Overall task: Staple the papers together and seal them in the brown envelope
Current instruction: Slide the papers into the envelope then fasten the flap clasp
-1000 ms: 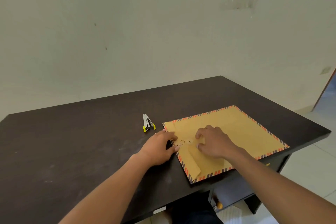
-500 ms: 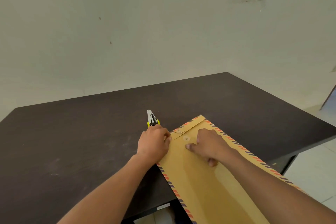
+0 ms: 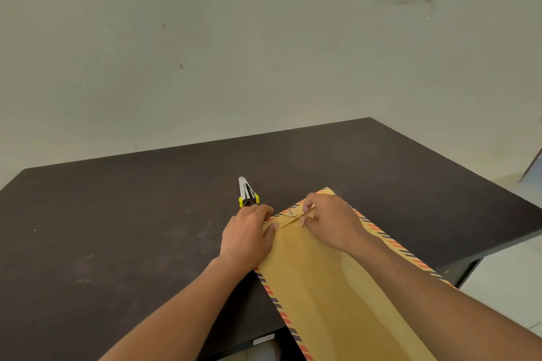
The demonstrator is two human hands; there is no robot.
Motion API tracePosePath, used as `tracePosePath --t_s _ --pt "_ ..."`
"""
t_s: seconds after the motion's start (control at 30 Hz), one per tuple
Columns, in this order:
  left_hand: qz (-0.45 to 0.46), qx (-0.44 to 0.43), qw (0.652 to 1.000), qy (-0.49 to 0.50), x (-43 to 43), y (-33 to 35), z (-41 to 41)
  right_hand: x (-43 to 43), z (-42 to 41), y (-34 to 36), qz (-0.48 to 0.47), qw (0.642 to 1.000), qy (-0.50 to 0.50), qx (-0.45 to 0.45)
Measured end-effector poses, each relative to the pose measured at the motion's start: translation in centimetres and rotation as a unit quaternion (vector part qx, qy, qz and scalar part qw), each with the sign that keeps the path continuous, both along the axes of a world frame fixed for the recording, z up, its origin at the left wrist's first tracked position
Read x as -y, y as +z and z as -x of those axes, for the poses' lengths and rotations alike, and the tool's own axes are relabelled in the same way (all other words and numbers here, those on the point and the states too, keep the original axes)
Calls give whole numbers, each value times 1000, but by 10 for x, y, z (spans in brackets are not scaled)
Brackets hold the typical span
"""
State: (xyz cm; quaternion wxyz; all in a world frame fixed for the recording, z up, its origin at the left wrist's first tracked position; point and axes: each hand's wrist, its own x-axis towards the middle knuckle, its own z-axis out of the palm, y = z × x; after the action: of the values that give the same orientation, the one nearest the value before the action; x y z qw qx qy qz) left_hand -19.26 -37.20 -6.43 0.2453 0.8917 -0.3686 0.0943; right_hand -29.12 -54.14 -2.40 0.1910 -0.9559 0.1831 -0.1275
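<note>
The envelope [image 3: 331,287] lay on the table [image 3: 117,228], overhanging its near edge. The left hand [image 3: 247,239] pinned its corner flat (thumb on paper); the right hand [image 3: 331,221] pinched the flap [image 3: 289,218] beside the stapler [image 3: 247,193].

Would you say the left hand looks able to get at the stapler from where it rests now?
Probably yes. The left hand rests on the envelope's left edge, and the stapler lies on the table just beyond its knuckles with nothing between them. It would have to let go of the envelope first.
</note>
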Motion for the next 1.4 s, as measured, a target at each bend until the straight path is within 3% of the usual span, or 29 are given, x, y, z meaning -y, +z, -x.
tracePosePath --t_s 0.13,0.37,0.53,0.67,0.8,0.97,1.2,1.3,1.4 --pt "7 -20 1000 -17 -16 -1 1 -7 -32 -6 38 995 89 16" --pt "1 56 998 -9 -18 -1 0 -8 -50 -20 -7 997 64 51" --pt "-2 81 997 1 -16 -5 -5 -16 -49 -24 72 994 83 -18" --pt "4 86 996 3 -14 -5 -8 -16 -52 -15 -20 993 84 -74" --pt "15 64 998 -8 -15 -7 -11 -1 -49 -7 -136 987 79 18" --pt "11 39 998 -37 -21 -5 -12 7 -46 -3 16 989 143 -17" --pt "12 38 999 -37 -23 -4 -9 -10 -53 -5 233 954 186 -31" --pt "9 54 998 -37 -23 -3 -9 -13 -55 -8 230 955 187 -25" --pt "6 63 997 -34 -24 -3 -9 -10 -55 -13 121 979 166 0"
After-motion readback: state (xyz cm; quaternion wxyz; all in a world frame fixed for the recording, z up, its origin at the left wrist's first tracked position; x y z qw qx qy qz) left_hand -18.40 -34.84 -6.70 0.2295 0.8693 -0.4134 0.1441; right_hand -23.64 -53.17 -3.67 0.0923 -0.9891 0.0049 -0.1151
